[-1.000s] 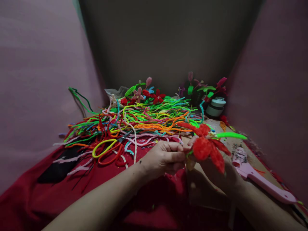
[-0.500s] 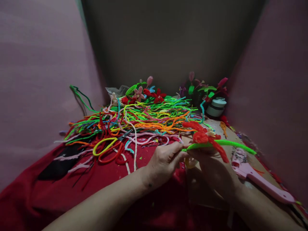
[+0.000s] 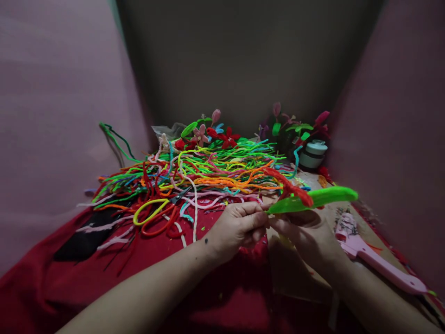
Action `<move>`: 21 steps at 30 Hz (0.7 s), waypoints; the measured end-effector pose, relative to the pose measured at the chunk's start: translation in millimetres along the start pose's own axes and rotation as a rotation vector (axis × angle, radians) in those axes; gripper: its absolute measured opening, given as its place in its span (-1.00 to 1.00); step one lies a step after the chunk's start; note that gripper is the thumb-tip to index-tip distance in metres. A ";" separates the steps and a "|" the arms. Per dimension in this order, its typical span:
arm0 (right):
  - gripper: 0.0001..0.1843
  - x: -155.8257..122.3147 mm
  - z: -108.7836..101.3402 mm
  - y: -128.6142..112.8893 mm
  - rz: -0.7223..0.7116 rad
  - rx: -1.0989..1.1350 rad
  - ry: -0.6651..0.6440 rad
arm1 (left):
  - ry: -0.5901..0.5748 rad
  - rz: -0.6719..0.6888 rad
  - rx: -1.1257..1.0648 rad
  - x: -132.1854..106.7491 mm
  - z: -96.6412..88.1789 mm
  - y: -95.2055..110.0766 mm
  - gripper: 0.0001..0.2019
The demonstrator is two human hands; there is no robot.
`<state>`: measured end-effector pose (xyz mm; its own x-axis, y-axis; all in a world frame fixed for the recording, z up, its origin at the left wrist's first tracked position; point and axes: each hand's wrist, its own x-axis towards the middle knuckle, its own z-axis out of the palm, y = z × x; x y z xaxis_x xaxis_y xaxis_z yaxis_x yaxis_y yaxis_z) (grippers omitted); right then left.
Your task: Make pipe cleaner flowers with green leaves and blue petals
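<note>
My left hand [image 3: 239, 227] is closed in a pinch at the left end of a bright green pipe cleaner [image 3: 313, 199]. My right hand [image 3: 306, 236] is closed just to its right, fingers curled round the same stem from below. A red pipe-cleaner flower [image 3: 288, 185] sits on the stem, seen edge-on, with its petals pointing away from me. The green piece sticks out to the right, level, above a wooden board [image 3: 347, 218].
A big heap of coloured pipe cleaners [image 3: 194, 176] lies behind my hands, with yellow-handled scissors [image 3: 156, 211] at its front. Finished flowers [image 3: 222, 137] and a white jar [image 3: 313, 153] stand at the back. A pink tool [image 3: 375, 260] lies at the right. Red cloth [image 3: 104, 273] covers my lap.
The flower has been turned: its red petals faced me, now they point away and only an edge shows. The green piece has swung up level. Both hands stayed pinched at the stem.
</note>
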<state>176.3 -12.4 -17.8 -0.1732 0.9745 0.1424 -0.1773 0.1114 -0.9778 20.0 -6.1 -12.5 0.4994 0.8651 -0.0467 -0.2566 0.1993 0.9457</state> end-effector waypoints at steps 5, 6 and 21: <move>-0.88 6.2 -6.2 8.0 0.126 0.171 -0.149 | -0.167 -0.142 -0.192 0.1 -5.3 -2.0 -0.78; -0.88 6.6 -7.0 9.0 0.153 0.178 -0.174 | -0.226 -0.180 -0.218 0.3 -7.0 -1.8 -0.76; -0.69 2.6 7.2 12.2 -0.042 0.152 0.044 | 0.214 0.344 0.638 -1.2 0.5 -13.7 -0.77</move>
<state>166.7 -10.0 -28.3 -0.1202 0.9776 0.1725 -0.3286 0.1248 -0.9362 23.3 -10.2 -25.3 0.2897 0.9137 0.2851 0.1920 -0.3473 0.9179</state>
